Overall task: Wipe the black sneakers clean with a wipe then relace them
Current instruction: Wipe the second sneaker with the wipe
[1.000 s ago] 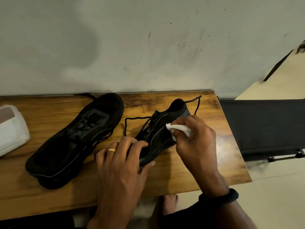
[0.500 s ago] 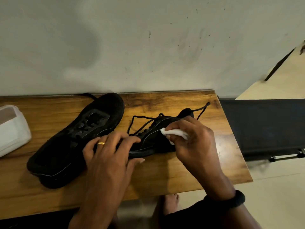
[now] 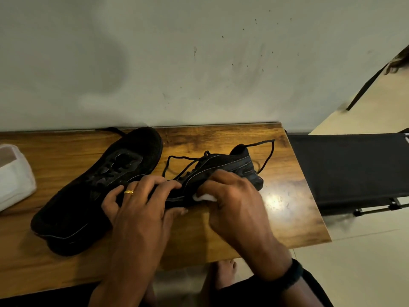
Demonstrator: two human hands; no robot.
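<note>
The left hand [image 3: 137, 207] lies over the toe end of the held sneaker [image 3: 223, 165], fingers spread across its top and thumb tucked under the near edge. That grip is closed on the sneaker. A gold ring [image 3: 129, 192] sits on one finger. The right hand [image 3: 232, 202] is curled round a white wipe [image 3: 204, 197], its grip closed on it, and presses the wipe against the near side of the sneaker at about mid-length. Only a small fold of wipe shows below the fingers. A black band [image 3: 292, 271] circles the right wrist.

The held sneaker rests on the wooden tabletop [image 3: 287, 207], right of centre, with its heel pointing to the far right and its side turned toward the camera. Its lace [image 3: 267, 156] is loose: one strand loops out beyond the heel and another rises over the tongue on the left.

The second sneaker [image 3: 95, 185] lies just left of it, touching the left hand's outer fingers. It runs diagonally, with one end near the wall [image 3: 199, 63] and the other toward the near edge.

A white pack [image 3: 13, 176] sits at the tabletop's left end, well apart from both sneakers. A black seat [image 3: 345, 167] stands just beside the tabletop's right end. A bare foot [image 3: 223, 273] shows below the near edge.
</note>
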